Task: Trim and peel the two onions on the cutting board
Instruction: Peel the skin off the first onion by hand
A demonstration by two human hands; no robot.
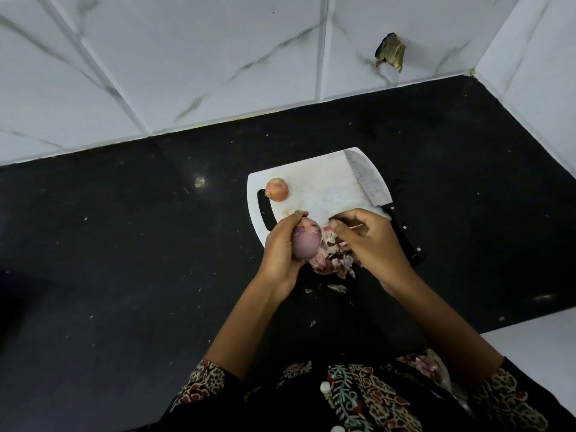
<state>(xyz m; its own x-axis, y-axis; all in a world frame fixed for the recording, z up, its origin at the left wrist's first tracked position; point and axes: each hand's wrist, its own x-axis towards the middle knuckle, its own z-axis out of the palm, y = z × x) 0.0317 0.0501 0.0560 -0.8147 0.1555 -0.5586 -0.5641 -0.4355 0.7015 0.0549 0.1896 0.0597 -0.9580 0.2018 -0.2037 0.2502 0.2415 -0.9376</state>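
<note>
Nearest, your patterned sleeves (205,381) sit at the bottom edge of the view, with both forearms reaching forward over the black counter (124,260). Your left hand (282,247) is closed around the peeled onion (307,241), holding it raised just at the near left corner of the cutting board (318,185); its pale purple flesh shows between thumb and fingers. Your right hand (367,238) is pinched shut on a thin strip of onion skin (355,227), close beside the peeled onion. Below and between both hands lies a heap of skin peelings (333,260), with a few loose flakes (337,287) on the counter just nearer to you. Farther out, the second onion (277,188) rests unpeeled on the board's left side, beside the handle slot. A cleaver-style knife (367,179) lies along the board's right edge, its black handle partly hidden behind your right hand. Beyond the counter stands the marbled tile wall (187,57).
</note>
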